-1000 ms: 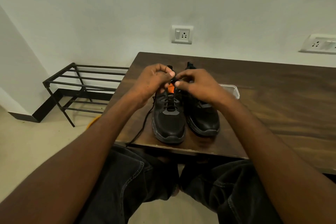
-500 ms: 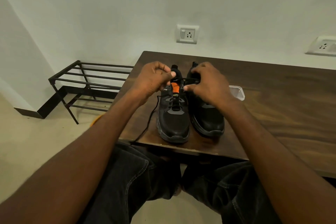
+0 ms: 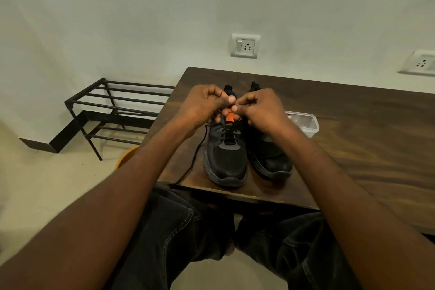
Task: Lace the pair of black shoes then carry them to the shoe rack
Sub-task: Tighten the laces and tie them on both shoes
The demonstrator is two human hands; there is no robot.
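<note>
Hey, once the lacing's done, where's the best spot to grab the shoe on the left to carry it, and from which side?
Probably by the heel collar of the left shoe, coming from above at the far end. The shoe stands upright on the table with its toe toward the person, so the opening faces up and fingers could hook inside. Both the left hand and right hand are pinching the lace there now.

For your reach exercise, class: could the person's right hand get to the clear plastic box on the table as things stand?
Probably yes, once it lets go. The right hand is pinching the lace at the left shoe, but the plastic box sits just to its right on the table, with nothing between them.
</note>
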